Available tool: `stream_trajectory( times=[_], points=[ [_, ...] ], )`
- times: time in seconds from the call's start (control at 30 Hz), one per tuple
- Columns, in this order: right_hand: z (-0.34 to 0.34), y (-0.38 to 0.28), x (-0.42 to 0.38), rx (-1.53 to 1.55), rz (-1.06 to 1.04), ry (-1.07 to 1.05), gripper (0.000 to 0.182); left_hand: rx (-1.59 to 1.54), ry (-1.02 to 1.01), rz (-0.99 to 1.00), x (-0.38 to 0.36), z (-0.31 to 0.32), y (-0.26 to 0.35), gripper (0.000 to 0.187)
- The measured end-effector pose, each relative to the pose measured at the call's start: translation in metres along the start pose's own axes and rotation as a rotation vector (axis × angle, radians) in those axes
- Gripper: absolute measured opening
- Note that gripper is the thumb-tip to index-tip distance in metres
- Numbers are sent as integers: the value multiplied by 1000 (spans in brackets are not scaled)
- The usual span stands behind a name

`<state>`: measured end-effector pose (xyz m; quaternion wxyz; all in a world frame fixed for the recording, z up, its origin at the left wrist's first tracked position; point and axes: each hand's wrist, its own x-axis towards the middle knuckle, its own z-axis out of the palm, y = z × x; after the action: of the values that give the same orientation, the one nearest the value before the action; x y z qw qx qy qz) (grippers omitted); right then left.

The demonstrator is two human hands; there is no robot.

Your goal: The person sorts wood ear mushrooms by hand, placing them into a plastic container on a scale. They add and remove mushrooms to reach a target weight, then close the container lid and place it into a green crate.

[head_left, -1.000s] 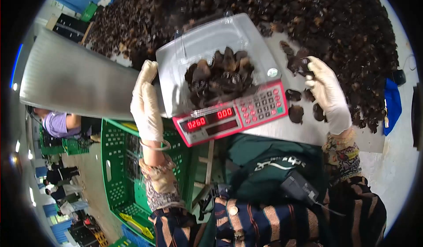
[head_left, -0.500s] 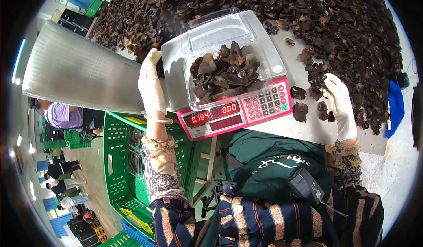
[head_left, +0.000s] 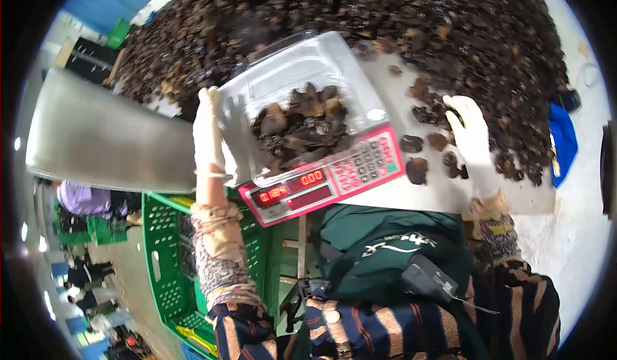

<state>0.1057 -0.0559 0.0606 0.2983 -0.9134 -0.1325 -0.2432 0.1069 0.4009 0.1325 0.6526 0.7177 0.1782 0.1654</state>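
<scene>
There it was, on the scale: a clump of dark brown, ear-shaped, glossy pieces (head_left: 302,129) in a clear plastic tray (head_left: 286,77). The tray sat fully on the flat silver metal plate (head_left: 238,145), presumably so all its load bore on the red-framed electronic scale (head_left: 363,164). Red digits glowed, too blurred to trust, their panel facing the wearer, probably for easy reading.

Over to the white-gloved left hand (head_left: 209,125): upright beside the plate, fingers straight and pressed together, contact impossible to tell. Next to it lay a long nested stack of clear plastic trays (head_left: 109,135), seemingly kept within reach. Below stood a green perforated plastic crate (head_left: 152,244).

And the white-gloved right hand (head_left: 469,125)! Fingers bent, thumb and forefinger at the loose dark pieces; whether they pinched one, I couldn't tell. Those pieces dotted the pale metal tabletop (head_left: 443,196), and beyond spread the huge dark brown heap (head_left: 385,13), apparently left close for picking.
</scene>
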Motion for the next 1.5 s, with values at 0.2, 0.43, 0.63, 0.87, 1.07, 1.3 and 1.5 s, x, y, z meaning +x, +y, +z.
stream_trajectory(
  times=[0.2,0.43,0.63,0.87,1.07,1.3,1.5],
  points=[
    [34,-20,-20,28,-154,-276,21,78,17,48,0,1,20,68],
    [31,-28,11,249,14,-59,10,141,-130,-86,14,0,18,86],
    [15,-137,64,623,98,-186,18,29,-180,-305,18,16,18,89],
    [32,-154,58,577,156,-119,27,-34,-266,235,-32,4,39,67],
    [4,-125,22,858,561,-907,51,453,-196,62,-124,3,22,39],
    [19,-135,25,1104,715,-631,49,-243,-220,-254,-138,31,-4,47],
    [13,-149,12,1062,483,-475,49,-348,-198,-144,-166,20,11,53]
  ],
)
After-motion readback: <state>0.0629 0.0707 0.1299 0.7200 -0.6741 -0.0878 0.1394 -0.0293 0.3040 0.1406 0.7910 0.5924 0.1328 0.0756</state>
